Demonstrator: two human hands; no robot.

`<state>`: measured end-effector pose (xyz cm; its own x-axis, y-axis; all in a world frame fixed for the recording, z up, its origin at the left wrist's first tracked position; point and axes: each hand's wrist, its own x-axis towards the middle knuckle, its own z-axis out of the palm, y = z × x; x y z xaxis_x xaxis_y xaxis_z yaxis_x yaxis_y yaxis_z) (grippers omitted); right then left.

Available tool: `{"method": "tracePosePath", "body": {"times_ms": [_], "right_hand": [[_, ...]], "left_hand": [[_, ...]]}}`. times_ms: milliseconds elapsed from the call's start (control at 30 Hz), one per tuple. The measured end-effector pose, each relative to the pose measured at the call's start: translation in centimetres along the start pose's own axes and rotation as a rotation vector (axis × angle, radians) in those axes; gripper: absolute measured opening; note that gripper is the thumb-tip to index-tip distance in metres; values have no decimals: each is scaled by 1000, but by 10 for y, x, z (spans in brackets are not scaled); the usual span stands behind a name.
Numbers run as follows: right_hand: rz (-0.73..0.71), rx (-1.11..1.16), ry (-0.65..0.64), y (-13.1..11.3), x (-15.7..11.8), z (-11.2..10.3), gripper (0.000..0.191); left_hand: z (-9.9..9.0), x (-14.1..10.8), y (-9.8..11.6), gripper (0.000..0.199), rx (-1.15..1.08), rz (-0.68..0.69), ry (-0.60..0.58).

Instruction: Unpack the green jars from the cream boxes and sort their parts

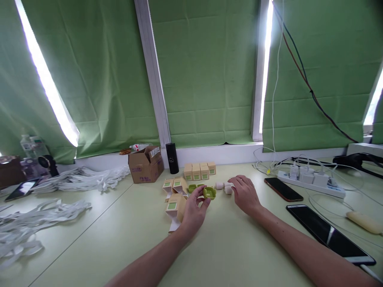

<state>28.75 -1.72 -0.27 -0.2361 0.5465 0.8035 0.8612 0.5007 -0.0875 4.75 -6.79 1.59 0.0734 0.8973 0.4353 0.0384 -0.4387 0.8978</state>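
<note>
Between its thumb and fingers, my left hand (pixel 194 210) holds a small green tray (pixel 210 193) with raised sides. Another green piece (pixel 192 187) lies just behind those fingers. My right hand (pixel 243 193) has its fingertips on one of the small white cylindrical pieces (pixel 228 189); a further white piece (pixel 219 185) sits to its left. Left of my left hand stand open small beige boxes (pixel 177 204) with green labels and flaps folded out. Closed beige boxes (pixel 196 171) form a row behind.
A cardboard box (pixel 145 165) and a black cylinder (pixel 172 158) stand by the wall. White straps (pixel 80 179) lie left. On the right are a phone (pixel 283 189), a larger dark-screened device (pixel 327 231), a power strip (pixel 311 183) and loose cables.
</note>
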Motion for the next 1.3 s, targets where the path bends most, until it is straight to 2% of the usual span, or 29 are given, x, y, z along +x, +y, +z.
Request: {"method": "tracePosePath", "body": {"times_ms": [100, 200, 333, 467, 767, 967, 1100, 1300], "right_hand": [[-84, 75, 90, -11, 2, -11, 21], [-188, 171, 150, -28, 1, -20, 22], [-250, 303, 140, -52, -3, -29, 40], [-241, 397, 101, -67, -6, -32, 54], [-188, 483, 102, -73, -7, -30, 53], [-102, 519, 121, -77, -7, -29, 41], [-85, 520, 103, -79, -6, -33, 42], [-132, 505, 82, -81, -3, -46, 46]], "left_hand": [[1, 0, 2, 50, -111, -8, -17], [2, -2, 11, 50, -201, -6, -30], [4, -7, 23, 52, -311, -23, -61], [5, -8, 25, 55, -365, -50, -109], [9, -13, 19, 56, -295, -81, -222], [13, -15, 22, 56, -309, -81, -297], [13, -14, 19, 58, -283, -77, -294], [10, -11, 13, 60, -75, -11, -213]]}}
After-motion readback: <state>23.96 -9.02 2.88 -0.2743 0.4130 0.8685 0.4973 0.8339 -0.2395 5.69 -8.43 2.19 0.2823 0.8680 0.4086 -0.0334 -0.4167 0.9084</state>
